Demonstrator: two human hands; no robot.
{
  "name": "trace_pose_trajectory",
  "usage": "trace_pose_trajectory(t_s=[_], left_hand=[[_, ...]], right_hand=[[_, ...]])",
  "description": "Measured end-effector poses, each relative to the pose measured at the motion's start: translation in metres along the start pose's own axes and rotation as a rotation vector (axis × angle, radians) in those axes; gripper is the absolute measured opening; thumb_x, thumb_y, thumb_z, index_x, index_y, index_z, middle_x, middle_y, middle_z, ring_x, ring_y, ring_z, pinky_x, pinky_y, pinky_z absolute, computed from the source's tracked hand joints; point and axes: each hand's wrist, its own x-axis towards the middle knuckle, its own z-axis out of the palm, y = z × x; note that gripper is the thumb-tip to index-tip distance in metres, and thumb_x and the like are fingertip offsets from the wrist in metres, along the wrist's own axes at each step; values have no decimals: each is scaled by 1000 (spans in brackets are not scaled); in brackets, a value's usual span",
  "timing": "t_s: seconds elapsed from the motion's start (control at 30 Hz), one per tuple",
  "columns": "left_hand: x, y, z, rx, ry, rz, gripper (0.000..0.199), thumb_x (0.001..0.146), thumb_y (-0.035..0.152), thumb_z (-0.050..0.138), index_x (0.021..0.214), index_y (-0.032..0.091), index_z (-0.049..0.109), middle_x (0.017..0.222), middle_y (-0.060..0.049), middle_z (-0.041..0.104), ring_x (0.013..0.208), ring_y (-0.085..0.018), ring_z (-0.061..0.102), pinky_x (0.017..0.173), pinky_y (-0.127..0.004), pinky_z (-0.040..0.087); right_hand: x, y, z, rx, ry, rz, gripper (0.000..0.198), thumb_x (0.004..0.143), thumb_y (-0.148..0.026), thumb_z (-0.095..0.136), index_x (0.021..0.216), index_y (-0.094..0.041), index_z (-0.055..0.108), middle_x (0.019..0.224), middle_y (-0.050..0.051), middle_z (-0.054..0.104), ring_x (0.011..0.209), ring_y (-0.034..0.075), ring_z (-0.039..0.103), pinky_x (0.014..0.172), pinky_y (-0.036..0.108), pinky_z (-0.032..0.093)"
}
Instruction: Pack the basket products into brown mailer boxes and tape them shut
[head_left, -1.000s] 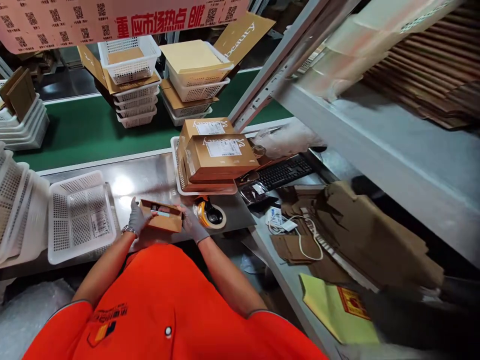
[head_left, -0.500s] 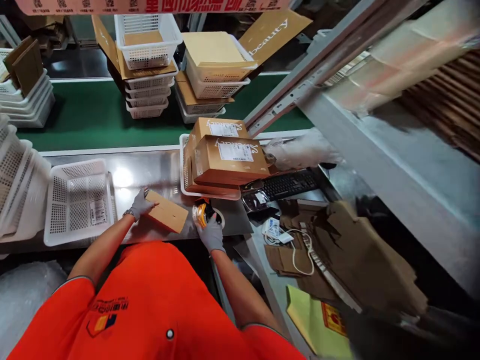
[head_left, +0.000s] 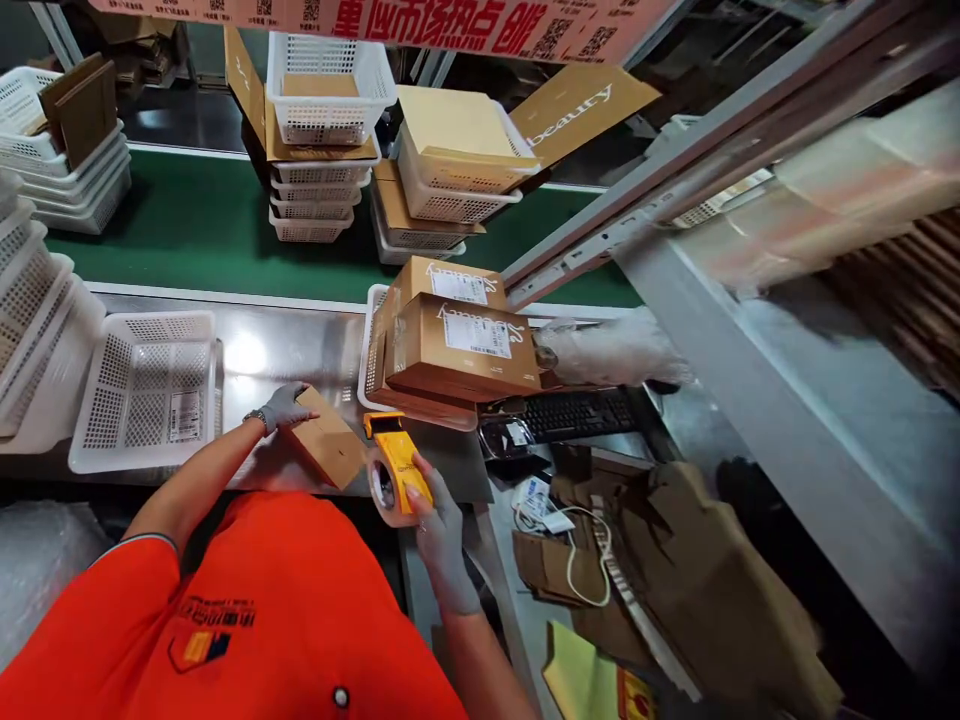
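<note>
My left hand [head_left: 285, 407], in a grey glove with the fingertips bare, is closed on the far left end of a small brown cardboard box [head_left: 330, 440]. The box rests at the front of the metal bench, slightly tilted. In my right hand [head_left: 439, 510], gloved the same way, is a yellow tape dispenser [head_left: 403, 462] with a roll of clear tape on its left side. Thumb and fingers wrap around its body. The dispenser is just right of the box, its black-edged cutting end pointing away from me. Whether tape touches the box I cannot tell.
An open white basket [head_left: 142, 390] stands at left, beside stacked baskets [head_left: 45, 350]. Larger taped cartons [head_left: 465, 345] fill a basket ahead. Beyond runs a green conveyor belt [head_left: 187, 225] with basket stacks. A keyboard [head_left: 577, 415], cable and flattened cardboard [head_left: 705, 570] lie right; a metal post [head_left: 600, 230] slants above.
My right hand has lifted the tape dispenser off the bench, turned it and brought it nearer the box. My left hand still grips the box, which has turned slightly. The view has shifted.
</note>
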Motion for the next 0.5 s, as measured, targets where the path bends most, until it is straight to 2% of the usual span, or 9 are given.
trace_pose_trajectory(t_s=[0.13,0.2,0.23,0.33,0.4,0.47,0.5], left_hand=[[4,8,2,-36,-100,-10,55,69,27,93,119,14,76,104,-6,81,96,-24,74,89,-36,63],[5,12,0,-63,-125,-18,51,75,31,89,122,15,76,100,-6,81,91,-23,74,87,-36,62],[4,14,-2,-79,-96,-21,52,77,31,87,125,15,76,102,-7,82,92,-23,74,88,-36,61],[0,21,-6,-112,159,-7,56,85,33,84,136,14,71,115,-12,81,103,-23,75,95,-36,60],[-7,26,-4,-78,319,-2,53,94,40,77,139,15,69,113,-12,80,102,-23,74,93,-34,60],[-14,31,2,-30,319,-13,49,102,55,67,130,15,73,99,-10,78,91,-23,73,83,-34,59],[-18,34,6,-34,253,-35,53,104,63,62,121,15,75,91,-9,77,84,-23,71,77,-33,59]], right_hand=[[32,-14,60,2,43,-66,51,87,-60,71,118,-22,82,123,13,81,113,34,76,101,47,62],[52,-13,82,-43,17,-55,50,89,-64,65,113,-22,80,115,12,82,105,31,76,96,44,62],[59,-11,88,-64,-4,-50,51,91,-65,62,114,-23,79,114,11,83,103,30,75,94,43,62],[66,-6,92,-71,-23,-44,53,94,-67,57,117,-23,77,116,12,82,102,29,75,89,41,63],[63,-2,87,-28,-9,-26,53,92,-67,58,116,-24,76,118,12,82,102,30,76,89,42,64],[59,2,84,10,-3,-19,52,90,-68,61,113,-24,75,119,13,82,105,31,77,92,44,65],[57,4,83,17,-6,-22,52,89,-67,62,113,-23,75,119,13,82,106,32,78,93,45,65]])
